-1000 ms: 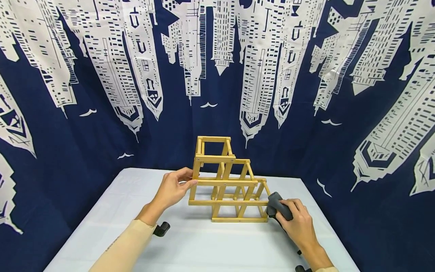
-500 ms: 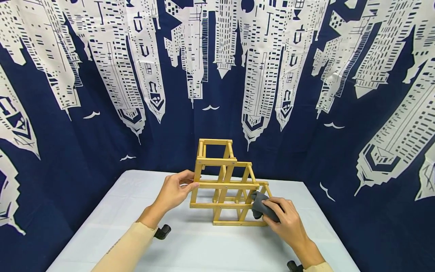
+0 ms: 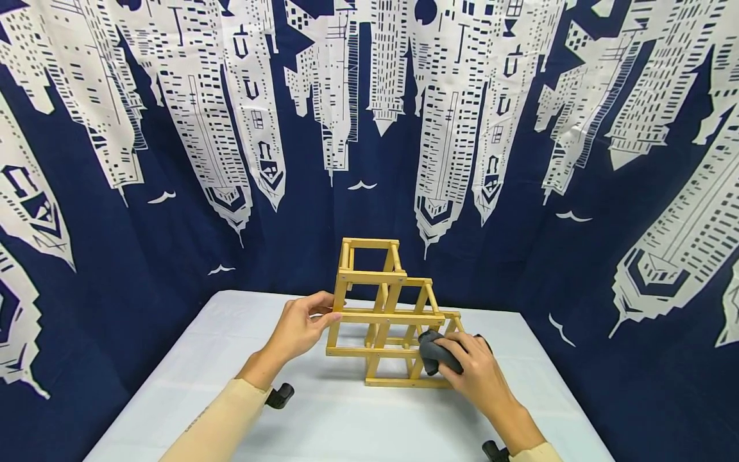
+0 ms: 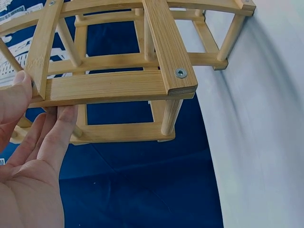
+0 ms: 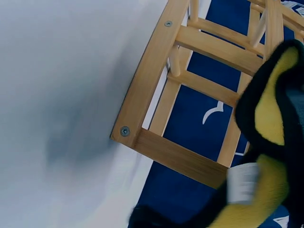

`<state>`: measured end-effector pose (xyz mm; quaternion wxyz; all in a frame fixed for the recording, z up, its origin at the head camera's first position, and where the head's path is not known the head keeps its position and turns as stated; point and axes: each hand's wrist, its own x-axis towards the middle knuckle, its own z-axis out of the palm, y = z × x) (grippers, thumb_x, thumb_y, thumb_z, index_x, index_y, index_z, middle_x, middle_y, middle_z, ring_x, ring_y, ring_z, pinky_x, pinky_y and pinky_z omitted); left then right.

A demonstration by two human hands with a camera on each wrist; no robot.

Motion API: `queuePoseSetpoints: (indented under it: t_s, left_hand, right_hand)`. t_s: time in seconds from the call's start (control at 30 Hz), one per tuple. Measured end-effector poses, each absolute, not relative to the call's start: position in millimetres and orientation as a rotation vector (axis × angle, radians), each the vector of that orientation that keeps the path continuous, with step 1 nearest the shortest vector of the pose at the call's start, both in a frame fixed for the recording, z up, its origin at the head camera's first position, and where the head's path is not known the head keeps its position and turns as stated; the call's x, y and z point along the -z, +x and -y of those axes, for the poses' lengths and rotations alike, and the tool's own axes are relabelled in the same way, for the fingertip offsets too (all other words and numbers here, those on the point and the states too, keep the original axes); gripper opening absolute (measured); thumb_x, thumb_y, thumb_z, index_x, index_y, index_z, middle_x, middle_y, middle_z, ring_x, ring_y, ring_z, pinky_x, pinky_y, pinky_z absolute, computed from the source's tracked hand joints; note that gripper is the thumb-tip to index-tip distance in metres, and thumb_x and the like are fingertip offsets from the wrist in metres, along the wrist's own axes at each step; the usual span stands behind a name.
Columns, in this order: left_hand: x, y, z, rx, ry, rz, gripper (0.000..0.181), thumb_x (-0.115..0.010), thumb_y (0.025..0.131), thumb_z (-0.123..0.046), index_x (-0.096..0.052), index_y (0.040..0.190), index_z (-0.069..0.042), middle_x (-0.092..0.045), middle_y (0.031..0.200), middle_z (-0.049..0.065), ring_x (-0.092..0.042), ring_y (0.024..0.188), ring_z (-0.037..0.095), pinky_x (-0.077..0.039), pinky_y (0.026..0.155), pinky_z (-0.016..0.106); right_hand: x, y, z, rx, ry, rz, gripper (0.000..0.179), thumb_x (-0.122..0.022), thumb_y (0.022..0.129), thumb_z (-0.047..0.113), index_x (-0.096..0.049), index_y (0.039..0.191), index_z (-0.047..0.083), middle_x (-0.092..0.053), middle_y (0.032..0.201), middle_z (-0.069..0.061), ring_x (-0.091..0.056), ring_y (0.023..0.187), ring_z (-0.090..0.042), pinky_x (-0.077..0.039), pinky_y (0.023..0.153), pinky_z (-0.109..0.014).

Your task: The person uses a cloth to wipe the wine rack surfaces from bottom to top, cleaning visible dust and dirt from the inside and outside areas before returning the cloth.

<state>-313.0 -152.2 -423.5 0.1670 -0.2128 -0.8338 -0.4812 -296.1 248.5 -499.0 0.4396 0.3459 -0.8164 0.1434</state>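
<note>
A stepped wooden rack [image 3: 375, 318] of slats and dowels stands on the table in the head view. My left hand [image 3: 303, 324] grips its left upright, thumb in front and fingers behind; the left wrist view shows the hand [image 4: 35, 156] at a slat near a joint. My right hand [image 3: 473, 369] holds a bunched dark grey cloth [image 3: 439, 354] against the rack's lower right front. In the right wrist view, the cloth [image 5: 270, 107] shows yellow faces, black edging and a white tag. It hides part of the rack there, and my right fingers cannot be made out.
A pale cloth-covered table [image 3: 346, 427] lies under the rack. Behind and at both sides hangs a navy curtain [image 3: 312, 256] with white upside-down buildings. Black wrist-worn pieces show at the left wrist [image 3: 280, 396] and the right wrist [image 3: 495, 450].
My right hand has moved the cloth leftward from the rack's right end along its lower front. My left hand keeps its grip on the upright, and the rack stands in the same place.
</note>
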Motion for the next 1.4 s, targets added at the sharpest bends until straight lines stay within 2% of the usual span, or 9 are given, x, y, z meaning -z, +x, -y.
queuePoseSetpoints:
  t_s: [0.2,0.47,0.63,0.7,0.8,0.9,1.03,1.17,1.4]
  left_hand:
    - [424,-312,153,1.356,-0.619,2.370,0.016,-0.088,0.105,-0.012,-0.085,0.120,-0.013,-0.090,0.120,0.010,-0.087,0.115,0.028,-0.073,0.103,0.042]
    - [424,-313,152,1.348,-0.622,2.376,0.015,-0.087,0.106,-0.012,-0.085,0.121,-0.013,-0.089,0.120,0.009,-0.087,0.114,0.027,-0.072,0.103,0.040]
    - [425,-314,151,1.335,-0.611,2.386,0.016,-0.087,0.105,-0.012,-0.085,0.121,-0.014,-0.089,0.119,0.008,-0.087,0.114,0.027,-0.073,0.102,0.040]
    - [424,-314,151,1.330,-0.613,2.386,0.017,-0.088,0.105,-0.012,-0.085,0.122,-0.014,-0.089,0.119,0.008,-0.087,0.115,0.026,-0.073,0.102,0.040]
    - [425,-314,152,1.330,-0.609,2.388,0.020,-0.089,0.105,-0.013,-0.084,0.124,-0.013,-0.089,0.121,0.008,-0.087,0.116,0.027,-0.073,0.104,0.042]
    - [425,-314,153,1.325,-0.594,2.392,0.021,-0.087,0.107,-0.017,-0.084,0.127,-0.014,-0.089,0.123,0.008,-0.087,0.117,0.028,-0.073,0.105,0.046]
    - [426,-314,153,1.297,-0.566,2.396,0.019,-0.085,0.110,-0.024,-0.085,0.126,-0.016,-0.089,0.123,0.007,-0.088,0.116,0.029,-0.072,0.106,0.053]
    - [425,-315,152,1.275,-0.552,2.394,0.015,-0.086,0.109,-0.026,-0.085,0.121,-0.016,-0.090,0.120,0.006,-0.088,0.113,0.029,-0.073,0.104,0.052]
    - [422,-315,151,1.267,-0.537,2.404,0.007,-0.086,0.108,-0.020,-0.085,0.114,-0.016,-0.089,0.114,0.005,-0.088,0.113,0.028,-0.072,0.106,0.050]
  right_hand:
    - [500,-296,-247,-0.358,0.886,2.043,0.044,-0.095,0.075,0.004,-0.085,0.117,0.010,-0.079,0.115,-0.007,-0.076,0.098,-0.026,-0.054,0.081,-0.041]
    - [493,-296,-245,-0.331,0.841,1.929,0.061,-0.107,0.069,0.006,-0.084,0.126,0.007,-0.078,0.117,-0.016,-0.076,0.101,-0.035,-0.057,0.086,-0.050]
    - [494,-297,-243,-0.384,0.823,1.834,0.033,-0.085,0.101,0.024,-0.085,0.129,0.006,-0.079,0.118,-0.018,-0.075,0.102,-0.038,-0.053,0.087,-0.049]
    - [495,-297,-241,-0.398,0.828,1.811,0.033,-0.072,0.112,0.031,-0.085,0.128,0.006,-0.079,0.117,-0.018,-0.075,0.100,-0.038,-0.053,0.085,-0.049]
    - [496,-297,-235,-0.401,0.850,1.804,0.042,-0.060,0.120,0.038,-0.086,0.127,0.007,-0.080,0.116,-0.017,-0.076,0.098,-0.037,-0.055,0.084,-0.048]
    - [497,-297,-225,-0.385,0.900,1.813,0.044,-0.059,0.122,0.042,-0.086,0.129,0.007,-0.079,0.118,-0.016,-0.077,0.100,-0.035,-0.057,0.085,-0.048]
    - [494,-298,-204,-0.367,0.983,1.832,0.031,-0.086,0.107,0.026,-0.085,0.132,0.007,-0.080,0.121,-0.016,-0.078,0.104,-0.032,-0.061,0.089,-0.049]
    - [489,-299,-178,-0.336,0.989,1.864,0.063,-0.105,0.079,0.012,-0.083,0.137,0.010,-0.080,0.124,-0.014,-0.080,0.108,-0.030,-0.065,0.090,-0.048]
    - [495,-299,-152,-0.272,0.877,1.913,0.070,-0.115,0.068,0.015,-0.085,0.130,0.012,-0.080,0.120,-0.011,-0.080,0.102,-0.029,-0.062,0.082,-0.044]
